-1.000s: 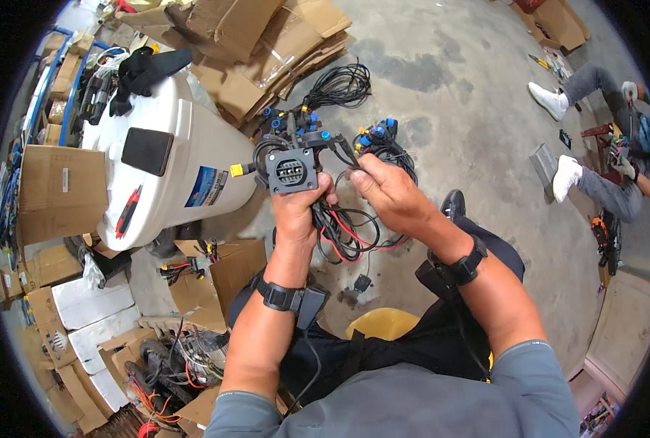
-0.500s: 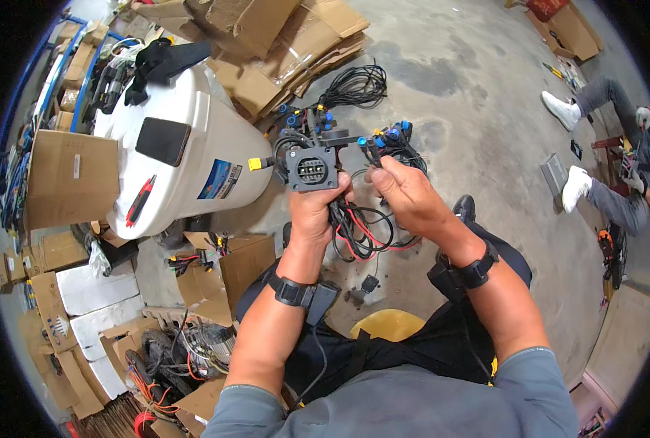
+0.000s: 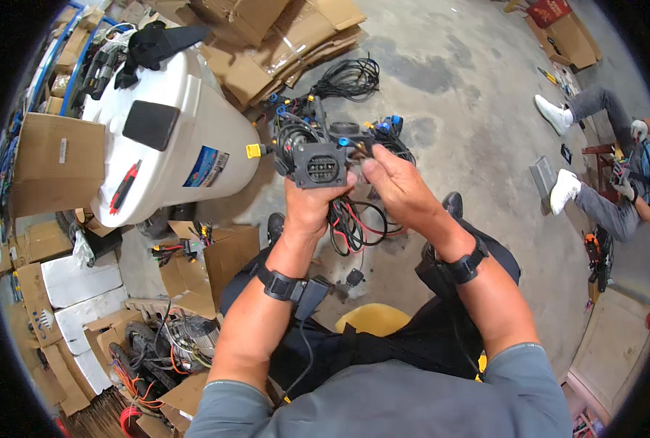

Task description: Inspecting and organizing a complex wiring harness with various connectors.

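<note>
A square black socket [image 3: 320, 166] with a row of metal contacts faces up in my left hand [image 3: 305, 208], whose fingers wrap round its underside. Black cables with blue and yellow ends bunch behind the socket; one yellow connector [image 3: 253, 151] sticks out to its left. Close by on the right, my right hand [image 3: 405, 191] pinches a thin black cable with a blue-ended connector [image 3: 348, 142] near the socket's upper right corner. Fingers partly cover the grip. Black and red wires [image 3: 356, 225] hang in loops below both hands.
A white tub [image 3: 219, 139] at left carries a phone [image 3: 151, 125], a red cutter [image 3: 125, 187] and a black cap [image 3: 161, 45]. Coiled black cable [image 3: 350, 79] and flattened cardboard [image 3: 303, 40] lie beyond. Another person [image 3: 617, 168] sits at right beside tools. Open boxes stand lower left.
My right hand has drawn the blue-ended connector down and left, closer to the socket. The socket has shifted slightly right and tilted; the whole view has moved a little.
</note>
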Motion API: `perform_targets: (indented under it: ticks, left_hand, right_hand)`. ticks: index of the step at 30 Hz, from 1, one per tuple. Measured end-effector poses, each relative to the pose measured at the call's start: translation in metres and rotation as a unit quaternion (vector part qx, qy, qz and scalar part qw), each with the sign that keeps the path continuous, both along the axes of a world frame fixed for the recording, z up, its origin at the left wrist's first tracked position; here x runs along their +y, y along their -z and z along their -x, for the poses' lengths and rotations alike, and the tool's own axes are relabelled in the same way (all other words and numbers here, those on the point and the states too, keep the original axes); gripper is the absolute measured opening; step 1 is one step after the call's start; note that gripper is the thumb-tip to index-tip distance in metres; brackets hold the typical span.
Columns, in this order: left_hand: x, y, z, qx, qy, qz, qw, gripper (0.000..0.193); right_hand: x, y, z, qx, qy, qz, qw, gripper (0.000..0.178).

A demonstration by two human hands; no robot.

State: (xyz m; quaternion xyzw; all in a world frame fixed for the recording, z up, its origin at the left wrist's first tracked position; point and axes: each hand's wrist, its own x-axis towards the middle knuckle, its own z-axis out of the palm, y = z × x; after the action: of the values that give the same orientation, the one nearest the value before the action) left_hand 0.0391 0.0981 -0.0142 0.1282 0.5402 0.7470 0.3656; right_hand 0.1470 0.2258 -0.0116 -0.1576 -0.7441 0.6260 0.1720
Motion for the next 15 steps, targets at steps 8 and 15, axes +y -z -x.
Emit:
perform_targets:
  ticks: [8, 15]
  left_hand:
    - [0.005, -0.003, 0.002, -0.009, 0.005, 0.020, 1.000, 0.030]
    - [0.011, 0.003, 0.013, 0.001, 0.015, 0.014, 1.000, 0.025]
  right_hand:
    - [0.006, 0.011, 0.010, 0.011, -0.070, 0.068, 0.995, 0.037]
    - [0.005, 0.012, 0.021, 0.036, -0.070, 0.174, 0.982, 0.040]
